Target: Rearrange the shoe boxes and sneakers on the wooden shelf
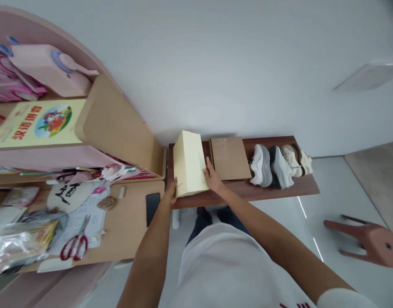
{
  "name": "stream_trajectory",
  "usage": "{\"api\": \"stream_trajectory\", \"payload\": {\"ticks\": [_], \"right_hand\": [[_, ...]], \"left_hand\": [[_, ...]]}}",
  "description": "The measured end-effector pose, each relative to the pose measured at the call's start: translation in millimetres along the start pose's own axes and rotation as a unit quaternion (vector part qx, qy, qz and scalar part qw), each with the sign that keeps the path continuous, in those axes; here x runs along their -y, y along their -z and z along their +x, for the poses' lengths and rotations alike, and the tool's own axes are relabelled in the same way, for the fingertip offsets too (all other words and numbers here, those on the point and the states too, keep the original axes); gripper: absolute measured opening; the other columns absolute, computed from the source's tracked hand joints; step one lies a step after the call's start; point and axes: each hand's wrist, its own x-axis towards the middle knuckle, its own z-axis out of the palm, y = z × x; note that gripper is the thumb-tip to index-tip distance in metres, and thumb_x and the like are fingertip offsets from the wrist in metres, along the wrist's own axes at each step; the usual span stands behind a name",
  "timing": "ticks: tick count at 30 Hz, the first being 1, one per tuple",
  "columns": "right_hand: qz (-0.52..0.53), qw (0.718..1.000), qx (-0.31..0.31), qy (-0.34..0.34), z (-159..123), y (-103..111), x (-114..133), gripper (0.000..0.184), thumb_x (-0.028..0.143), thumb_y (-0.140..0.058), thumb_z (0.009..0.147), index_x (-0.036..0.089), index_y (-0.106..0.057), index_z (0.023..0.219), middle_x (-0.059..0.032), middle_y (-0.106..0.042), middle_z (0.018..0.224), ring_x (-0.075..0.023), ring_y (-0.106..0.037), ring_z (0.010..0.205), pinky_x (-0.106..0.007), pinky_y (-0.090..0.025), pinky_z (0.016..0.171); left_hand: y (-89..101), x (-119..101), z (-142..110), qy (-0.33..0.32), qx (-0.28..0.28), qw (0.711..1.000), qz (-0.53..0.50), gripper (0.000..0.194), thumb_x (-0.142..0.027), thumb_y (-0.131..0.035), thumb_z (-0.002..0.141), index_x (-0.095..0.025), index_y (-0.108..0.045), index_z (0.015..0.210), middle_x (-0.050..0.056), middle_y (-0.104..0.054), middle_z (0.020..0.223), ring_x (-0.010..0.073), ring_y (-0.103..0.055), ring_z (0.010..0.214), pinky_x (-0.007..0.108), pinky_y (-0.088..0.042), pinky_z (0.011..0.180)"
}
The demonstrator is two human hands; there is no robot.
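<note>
A pale yellow box [194, 160] is between my two hands, at the left end of a dark wooden bench [273, 192] by the wall. My left hand [171, 191] grips its near left corner. My right hand [212, 176] presses against its right side, fingers along the face. Whether the box rests fully on the bench or is slightly raised, I cannot tell. Just right of it lies a flat brown cardboard box [231, 158]. Beyond that stand several shoes, among them a grey-white sneaker [261, 166].
On the left, a desk [129, 231] holds a black phone [151, 208], red-handled scissors [76, 244], papers and plastic bags. A shelf [119, 124] with a book [39, 122] and a pink bottle-shaped item [52, 68] rises above it. A reddish-brown stool [370, 241] stands at the right.
</note>
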Motion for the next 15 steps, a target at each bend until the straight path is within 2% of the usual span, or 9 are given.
{"api": "stream_trajectory", "payload": {"ticks": [4,6,10,15], "right_hand": [[-0.027,0.999,-0.007,0.021,4.2,-4.3,1.1,0.065,0.057,-0.043,0.098,0.023,-0.044,0.153,-0.0055,-0.044,0.159,-0.0203,-0.036,0.149,-0.039,-0.023,0.126],[-0.034,0.999,-0.015,0.007,5.6,-6.9,1.2,0.066,0.061,-0.042,0.097,0.024,-0.048,0.151,-0.0052,-0.044,0.159,-0.0211,-0.034,0.150,-0.040,-0.021,0.127],[-0.040,0.997,-0.009,-0.062,7.8,-10.0,3.5,0.076,0.070,-0.042,0.094,0.023,-0.043,0.154,-0.0054,-0.032,0.165,-0.0248,-0.023,0.155,-0.045,-0.015,0.128],[-0.043,0.989,0.025,-0.137,11.6,-13.8,0.4,0.109,0.077,-0.065,0.076,0.016,-0.028,0.160,-0.0122,-0.015,0.170,-0.0305,-0.011,0.157,-0.046,-0.012,0.128]], "left_hand": [[7.1,-8.2,-3.4,-0.021,-0.007,1.000,-0.006,0.053,-0.051,-0.069,0.088,-0.014,-0.063,0.126,0.016,-0.076,0.109,0.0255,-0.075,0.096,0.038,-0.060,0.085],[9.6,-10.7,-5.0,-0.050,-0.014,0.999,0.000,0.052,-0.048,-0.072,0.086,-0.015,-0.063,0.126,0.015,-0.076,0.111,0.0248,-0.074,0.098,0.036,-0.061,0.084],[11.1,-13.9,-9.2,-0.105,-0.045,0.993,0.020,0.047,-0.043,-0.073,0.087,-0.018,-0.065,0.125,0.013,-0.075,0.116,0.0259,-0.072,0.108,0.038,-0.060,0.090],[11.9,-14.9,-14.6,-0.158,-0.083,0.983,0.045,0.047,-0.042,-0.073,0.087,-0.019,-0.066,0.127,0.012,-0.074,0.121,0.0274,-0.069,0.114,0.041,-0.058,0.097]]}}
